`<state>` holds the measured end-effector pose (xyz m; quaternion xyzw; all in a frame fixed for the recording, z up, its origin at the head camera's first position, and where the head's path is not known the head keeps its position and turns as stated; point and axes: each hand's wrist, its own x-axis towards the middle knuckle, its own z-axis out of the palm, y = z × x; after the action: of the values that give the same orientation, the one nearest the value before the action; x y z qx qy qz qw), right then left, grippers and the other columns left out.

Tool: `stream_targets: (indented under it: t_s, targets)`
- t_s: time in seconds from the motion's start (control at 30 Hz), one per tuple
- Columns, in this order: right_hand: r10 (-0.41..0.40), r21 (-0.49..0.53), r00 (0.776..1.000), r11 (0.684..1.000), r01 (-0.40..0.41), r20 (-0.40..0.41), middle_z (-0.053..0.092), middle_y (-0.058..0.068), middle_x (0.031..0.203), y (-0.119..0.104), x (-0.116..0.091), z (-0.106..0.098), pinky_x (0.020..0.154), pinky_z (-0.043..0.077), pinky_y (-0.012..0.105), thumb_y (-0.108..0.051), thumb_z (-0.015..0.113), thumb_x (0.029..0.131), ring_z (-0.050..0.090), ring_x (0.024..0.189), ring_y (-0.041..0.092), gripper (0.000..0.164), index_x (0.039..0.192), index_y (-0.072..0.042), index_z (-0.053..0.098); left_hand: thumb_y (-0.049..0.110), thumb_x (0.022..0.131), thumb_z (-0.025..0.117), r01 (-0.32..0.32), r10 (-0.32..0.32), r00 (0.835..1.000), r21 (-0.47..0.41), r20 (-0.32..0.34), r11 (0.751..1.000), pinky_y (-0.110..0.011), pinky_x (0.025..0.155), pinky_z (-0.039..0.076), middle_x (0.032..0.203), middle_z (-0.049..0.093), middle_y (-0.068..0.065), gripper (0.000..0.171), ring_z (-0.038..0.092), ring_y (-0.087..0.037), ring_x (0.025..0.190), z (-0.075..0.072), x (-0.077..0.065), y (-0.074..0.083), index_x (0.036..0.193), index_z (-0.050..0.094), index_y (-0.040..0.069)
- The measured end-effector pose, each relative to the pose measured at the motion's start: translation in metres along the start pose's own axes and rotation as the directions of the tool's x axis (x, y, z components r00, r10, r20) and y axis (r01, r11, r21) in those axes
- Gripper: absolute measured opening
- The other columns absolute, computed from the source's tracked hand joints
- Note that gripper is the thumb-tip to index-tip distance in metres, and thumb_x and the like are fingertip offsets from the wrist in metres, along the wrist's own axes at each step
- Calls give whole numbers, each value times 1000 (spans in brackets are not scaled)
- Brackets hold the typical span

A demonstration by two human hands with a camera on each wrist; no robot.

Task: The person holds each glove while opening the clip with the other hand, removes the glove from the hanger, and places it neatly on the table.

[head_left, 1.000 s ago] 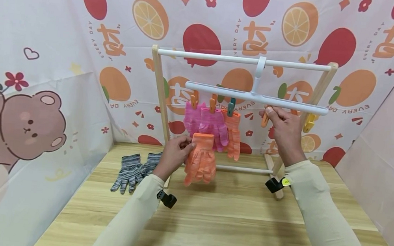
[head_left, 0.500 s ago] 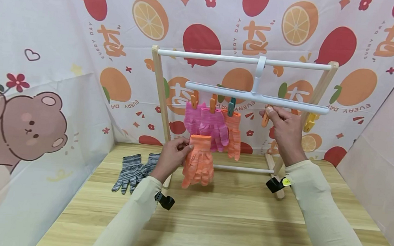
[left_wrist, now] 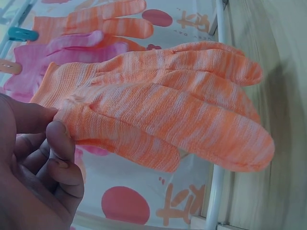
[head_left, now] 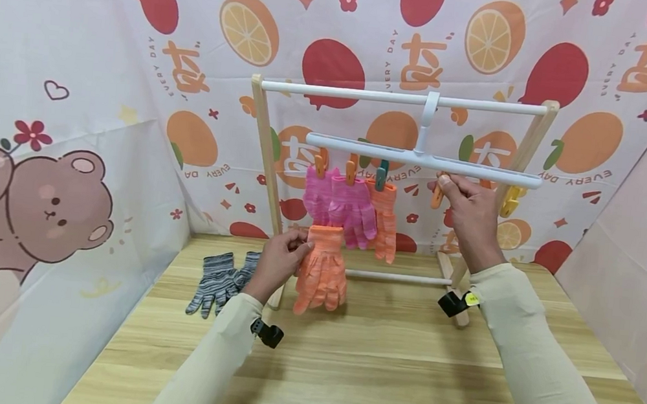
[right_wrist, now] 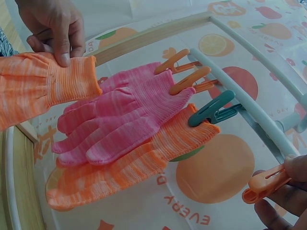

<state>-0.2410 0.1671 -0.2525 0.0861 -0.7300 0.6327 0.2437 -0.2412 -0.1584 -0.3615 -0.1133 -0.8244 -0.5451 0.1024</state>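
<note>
My left hand (head_left: 283, 258) pinches an orange knit glove (head_left: 323, 270) near its cuff; the glove hangs fingers down in front of the rack. In the left wrist view, thumb and fingertips grip the cuff's edge (left_wrist: 67, 117). My right hand (head_left: 470, 216) holds an orange clothespin (right_wrist: 266, 184) just below the white hanger bar (head_left: 467, 168). To its left, two pink gloves (right_wrist: 129, 110) hang from orange clothespins (right_wrist: 189, 80), and another orange glove (right_wrist: 139, 160) hangs from a green clothespin (right_wrist: 213, 110).
The hanger hooks over the white top rail (head_left: 340, 92) of a wooden-legged rack (head_left: 266, 157). A yellow clothespin (head_left: 511, 202) hangs at the hanger's right end. Grey striped gloves (head_left: 216, 283) lie on the wooden table (head_left: 372, 369) at left. A printed cloth (head_left: 200, 21) stands behind.
My left hand has moved slightly left and down with the orange glove, away from the hanging pink gloves. The right hand stays at the hanger with its clothespin.
</note>
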Motion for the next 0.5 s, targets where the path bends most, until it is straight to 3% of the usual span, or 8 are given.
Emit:
stream_targets:
  t_s: [0.2,0.5]
  targets:
    - [-7,5,1000,1000,7,3,72,14,110,-1,-1,0,91,39,34,-34,66,100,51,108,16,35,119,-6,76,15,101,65,12,-12,1000,-13,10,1000,-31,47,46,74,64,-8,15,54,-31,50,-1,-1,-5,110,72,6]
    - [-5,-12,1000,1000,5,3,71,13,110,-1,-2,0,89,38,34,-34,65,101,50,107,16,35,118,-6,76,17,101,65,48,-48,999,-4,17,999,-33,47,48,76,66,-7,14,57,-39,54,-3,-6,-13,109,72,7]
